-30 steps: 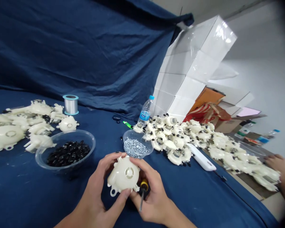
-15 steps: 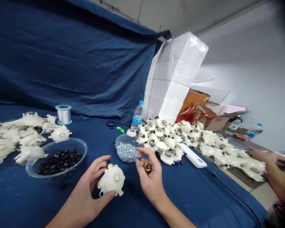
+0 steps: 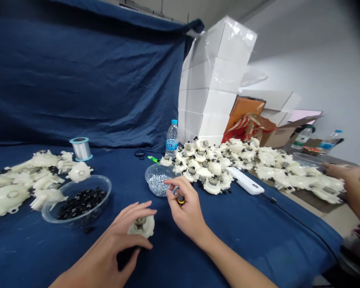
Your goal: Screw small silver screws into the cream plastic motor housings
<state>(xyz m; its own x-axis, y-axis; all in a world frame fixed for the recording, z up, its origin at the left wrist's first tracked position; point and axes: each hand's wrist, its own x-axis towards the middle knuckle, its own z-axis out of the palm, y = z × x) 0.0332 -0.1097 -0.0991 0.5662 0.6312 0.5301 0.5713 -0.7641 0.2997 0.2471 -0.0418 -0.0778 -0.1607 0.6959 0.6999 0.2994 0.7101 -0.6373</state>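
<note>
My left hand (image 3: 108,252) is curled over a cream plastic housing (image 3: 144,226) and rests it on the blue cloth, with a dark metal fitting showing at its centre. My right hand (image 3: 186,206) is closed around a screwdriver with a yellow and black handle (image 3: 180,199), whose shaft is hidden by my fingers. Those fingers are just beside the rim of a glass bowl of small silver screws (image 3: 158,185). A second glass bowl of black plastic pieces (image 3: 81,203) stands to the left of my left hand.
Cream parts lie in heaps at left (image 3: 33,174) and right (image 3: 205,168) on the blue cloth (image 3: 228,228). A white handheld device (image 3: 246,181), a water bottle (image 3: 171,139) and a wire spool (image 3: 81,149) stand nearby. A co-worker's hand (image 3: 345,173) is at far right.
My left hand has lowered the housing onto the cloth and turned it, so the dark fitting shows on top. My right hand has moved toward the screw bowl. The view has shifted slightly.
</note>
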